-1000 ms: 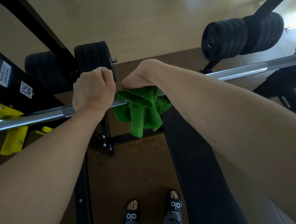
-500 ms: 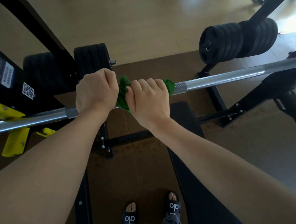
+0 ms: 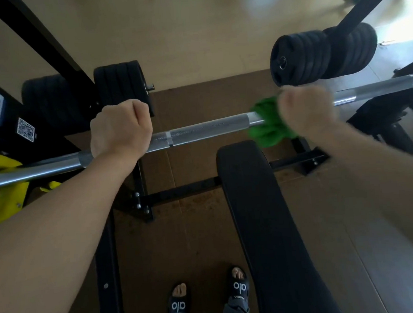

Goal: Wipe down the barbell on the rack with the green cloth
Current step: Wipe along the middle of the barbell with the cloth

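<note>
A silver barbell point(image 3: 206, 130) runs across the view on the rack, rising slightly to the right. My left hand point(image 3: 120, 128) is closed in a fist around the bar left of centre. My right hand point(image 3: 306, 111), blurred by motion, grips the bunched green cloth point(image 3: 268, 125) wrapped around the bar right of centre. Bare knurled bar shows between my two hands. Part of the cloth hangs below the bar, and the bar under it is hidden.
A black padded bench point(image 3: 265, 213) runs from under the bar toward me. Black weight plates are stacked at back left point(image 3: 120, 85) and back right point(image 3: 320, 55). Yellow rack hooks point(image 3: 6, 194) sit at left. My sandalled feet point(image 3: 208, 295) stand on brown floor mats.
My right hand has slid the green cloth along the bar to the right, away from my left hand, exposing the knurled middle section. My left hand has kept its grip.
</note>
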Tool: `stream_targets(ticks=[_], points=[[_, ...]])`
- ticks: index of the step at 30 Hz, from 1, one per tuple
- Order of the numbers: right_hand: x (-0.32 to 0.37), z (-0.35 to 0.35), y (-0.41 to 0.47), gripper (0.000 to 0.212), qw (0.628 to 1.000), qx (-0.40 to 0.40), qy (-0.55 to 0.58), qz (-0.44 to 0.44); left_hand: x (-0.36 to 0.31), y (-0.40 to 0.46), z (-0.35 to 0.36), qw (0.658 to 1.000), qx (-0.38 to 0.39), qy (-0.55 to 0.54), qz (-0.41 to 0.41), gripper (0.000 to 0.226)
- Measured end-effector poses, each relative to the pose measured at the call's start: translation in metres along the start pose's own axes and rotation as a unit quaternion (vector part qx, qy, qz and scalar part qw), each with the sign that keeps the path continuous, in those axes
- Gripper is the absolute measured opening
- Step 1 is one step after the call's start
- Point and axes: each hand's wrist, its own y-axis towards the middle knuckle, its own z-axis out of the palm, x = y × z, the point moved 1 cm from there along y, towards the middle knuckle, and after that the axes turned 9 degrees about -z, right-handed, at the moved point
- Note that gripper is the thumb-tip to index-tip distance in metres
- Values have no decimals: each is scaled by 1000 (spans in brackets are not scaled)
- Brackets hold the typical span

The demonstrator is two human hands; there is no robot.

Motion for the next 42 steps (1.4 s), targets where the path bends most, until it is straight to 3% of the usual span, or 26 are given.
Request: stream_targets(ticks=[3,6,9,12,14,16,19,24,29,32,35,39,42], points=[[-45,11,-5,65,996,-17,31,84,-3,1,4,1000,-7,19,-7,47],[-19,15,-4,60,987,-64,14,149,-5,0,8,1000,-7,28,11,48],[67,3,6,44,993,-65,-15,101,-4,0,10,999,-3,43,32,48],[168,-16,19,48,997,-67,43,17,-4,-2,9,999,-1,25,24,48],[188,-18,22,47,990,-103,94,6,-4,-1,8,1000,0,15,18,48],[177,-20,21,43,989,-102,99,-44,-4,-2,6,1000,6,7,7,47],[145,-23,23,43,985,-25,92,-145,1,-2,2,1000,0,6,-9,47],[18,-4,2,50,999,-25,45,-11,-2,-1,2,1000,0,8,-5,48],[31,1,4,55,993,-55,31,102,-6,-1,6,1000,-2,15,13,48],[108,-12,14,43,999,-37,-17,16,-6,0,6,1000,4,13,25,49],[188,-31,22,46,998,-25,40,-42,-6,0,6,1000,9,2,18,49],[179,-38,21,37,985,-101,106,-90,-5,-1,3,1000,15,-2,-3,48],[158,-39,21,36,984,-7,107,-142,-2,-1,-2,1000,23,-11,-12,48]])
